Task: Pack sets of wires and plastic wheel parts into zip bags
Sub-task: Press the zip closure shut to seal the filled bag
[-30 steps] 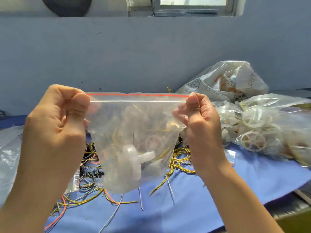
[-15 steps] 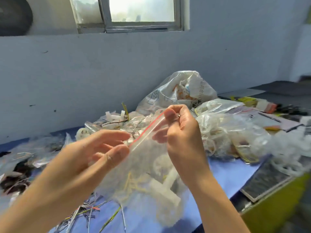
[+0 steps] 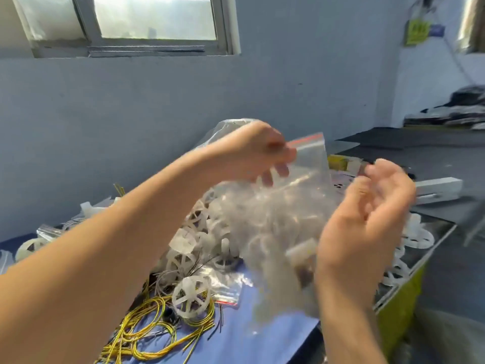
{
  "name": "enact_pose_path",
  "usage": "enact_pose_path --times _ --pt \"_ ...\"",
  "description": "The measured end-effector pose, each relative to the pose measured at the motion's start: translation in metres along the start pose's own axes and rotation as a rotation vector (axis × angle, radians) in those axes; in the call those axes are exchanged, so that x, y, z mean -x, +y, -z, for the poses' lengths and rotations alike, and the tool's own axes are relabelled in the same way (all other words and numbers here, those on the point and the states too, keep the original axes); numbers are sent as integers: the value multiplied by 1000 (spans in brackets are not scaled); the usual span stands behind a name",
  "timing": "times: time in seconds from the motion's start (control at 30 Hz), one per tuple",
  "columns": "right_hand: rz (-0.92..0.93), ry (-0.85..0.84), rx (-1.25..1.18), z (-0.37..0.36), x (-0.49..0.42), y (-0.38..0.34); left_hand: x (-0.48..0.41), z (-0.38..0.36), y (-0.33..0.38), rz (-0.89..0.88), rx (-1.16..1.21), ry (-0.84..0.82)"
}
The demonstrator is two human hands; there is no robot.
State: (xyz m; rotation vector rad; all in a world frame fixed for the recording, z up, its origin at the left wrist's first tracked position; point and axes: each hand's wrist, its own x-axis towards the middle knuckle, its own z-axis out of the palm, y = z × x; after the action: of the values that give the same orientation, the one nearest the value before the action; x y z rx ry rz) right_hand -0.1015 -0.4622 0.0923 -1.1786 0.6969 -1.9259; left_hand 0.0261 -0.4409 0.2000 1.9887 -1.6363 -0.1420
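Blue-grey wall point(image 3: 157, 114) and a window point(image 3: 154, 17) stand behind our blue tabletop point(image 3: 249, 342), above which we hold a clear zip bag point(image 3: 288, 214) of pale plastic parts. Our left hand point(image 3: 249, 153) pinches its top edge by the red strip, fingers point(image 3: 283, 169) narrow on the plastic, while our right hand point(image 3: 367, 219) sits just beside the bag's lower right, its fingers point(image 3: 380, 174) loosely curled and half open. Below lie a white spoked wheel point(image 3: 191, 298) and yellow wires point(image 3: 147, 332); the yellow wall sign point(image 3: 416, 31) is too blurred to read.
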Motion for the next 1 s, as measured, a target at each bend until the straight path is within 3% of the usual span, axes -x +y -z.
enact_pose_path --times 0.1,0.2,0.33,0.5,0.63,0.73,0.87,1.0 --pt "70 114 113 14 -13 16 -62 9 -4 136 288 256" --pt "1 34 179 18 -16 30 -96 3 -28 400 386 459" --pt "-239 -227 244 15 -15 52 -98 -47 -71 651 670 286" --pt "-378 -455 300 3 -1 67 -92 -93 -86 681 785 212" --pt "-441 -596 334 -14 18 71 -78 -87 -89 711 732 222" --pt "-416 -714 315 -31 41 64 -51 -65 -102 639 565 236" --pt "-307 -932 310 -62 93 44 18 -25 -130 605 397 251" --pt "-137 -1273 273 -87 169 15 126 7 -170 638 122 290"
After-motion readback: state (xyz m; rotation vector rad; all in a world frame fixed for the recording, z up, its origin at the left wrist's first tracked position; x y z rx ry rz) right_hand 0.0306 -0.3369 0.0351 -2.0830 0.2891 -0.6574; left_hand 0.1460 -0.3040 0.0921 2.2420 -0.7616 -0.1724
